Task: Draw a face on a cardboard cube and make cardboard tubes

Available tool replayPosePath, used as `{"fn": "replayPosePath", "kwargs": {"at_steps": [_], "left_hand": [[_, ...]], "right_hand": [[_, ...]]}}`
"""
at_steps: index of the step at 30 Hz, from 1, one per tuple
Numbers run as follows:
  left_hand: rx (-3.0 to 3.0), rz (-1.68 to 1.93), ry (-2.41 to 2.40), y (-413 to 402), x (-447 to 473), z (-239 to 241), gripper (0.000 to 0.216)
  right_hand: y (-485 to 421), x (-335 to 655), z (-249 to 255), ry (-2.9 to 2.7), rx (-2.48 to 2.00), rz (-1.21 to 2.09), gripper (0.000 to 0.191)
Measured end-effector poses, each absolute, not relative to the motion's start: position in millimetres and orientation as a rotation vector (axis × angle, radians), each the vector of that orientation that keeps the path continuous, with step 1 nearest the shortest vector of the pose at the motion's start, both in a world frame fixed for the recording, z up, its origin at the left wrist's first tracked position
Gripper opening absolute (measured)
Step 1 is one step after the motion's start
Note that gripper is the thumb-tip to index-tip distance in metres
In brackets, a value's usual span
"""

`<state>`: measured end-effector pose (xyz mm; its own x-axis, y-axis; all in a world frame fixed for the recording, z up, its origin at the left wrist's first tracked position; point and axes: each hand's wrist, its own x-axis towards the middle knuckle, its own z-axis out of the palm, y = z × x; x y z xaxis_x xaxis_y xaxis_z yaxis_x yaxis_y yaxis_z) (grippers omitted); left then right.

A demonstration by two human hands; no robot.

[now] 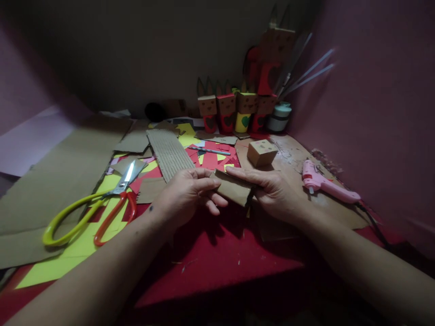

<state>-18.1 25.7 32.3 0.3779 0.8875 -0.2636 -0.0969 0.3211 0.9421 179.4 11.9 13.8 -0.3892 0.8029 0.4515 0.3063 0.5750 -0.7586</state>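
Note:
A small folded cardboard piece (234, 189) is held between my two hands above the red table. My left hand (190, 194) pinches its left end between thumb and fingers. Gripping the right end and top edge is my right hand (272, 190), its fingers laid along the cardboard. Just behind them sits a small cardboard box (261, 153) with a face drawn on top. Scissors (118, 190) with one yellow and one red handle lie to the left. A pink glue gun (326, 183) rests at the right.
Cardboard sheets (64, 176) and a corrugated strip (171, 154) cover the left side, with coloured paper scraps (217, 158) and a pencil (209, 151) in the middle. Several cardboard figures (226, 113) stand at the back, beside a teal jar (280, 117). Walls close in on both sides.

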Motion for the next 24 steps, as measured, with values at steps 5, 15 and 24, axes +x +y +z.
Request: {"fn": "replayPosePath", "kwargs": {"at_steps": [5,15,24], "left_hand": [[1.004,0.796,0.999,25.3,-18.2,33.8,0.003],[1.035,0.782,0.967,24.2,-18.0,33.5,0.004],[1.062,0.820,0.897,29.4,-20.3,24.5,0.025]], "right_hand": [[10.5,178.5,13.1,-1.986,-0.866,0.733,0.054],[11.5,179.4,12.0,-2.070,-0.829,0.679,0.056],[14.6,180.3,6.1,-2.138,-0.735,0.538,0.048]]}}
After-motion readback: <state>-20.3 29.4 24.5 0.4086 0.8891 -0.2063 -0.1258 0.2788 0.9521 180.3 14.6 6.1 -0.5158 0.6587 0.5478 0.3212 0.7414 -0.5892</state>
